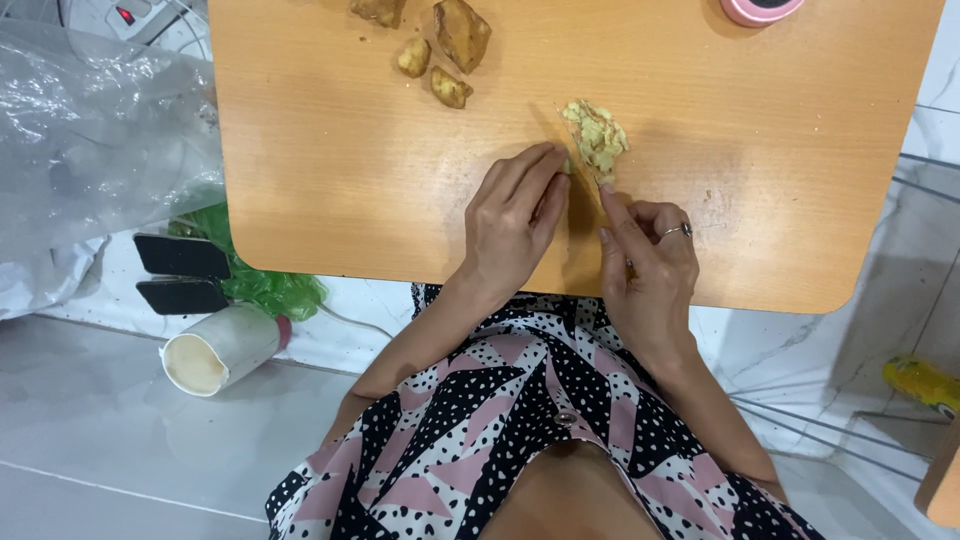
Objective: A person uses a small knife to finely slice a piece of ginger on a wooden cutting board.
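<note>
I see the wooden table (350, 170) first; at twelve o'clock from my hands lies the chopped ginger (597, 137); my left hand (515, 215) presses flat beside it, my right hand (648, 255) is clamped on a knife (580, 150); chopping seems underway; next cut needs fingertips kept clear.
</note>
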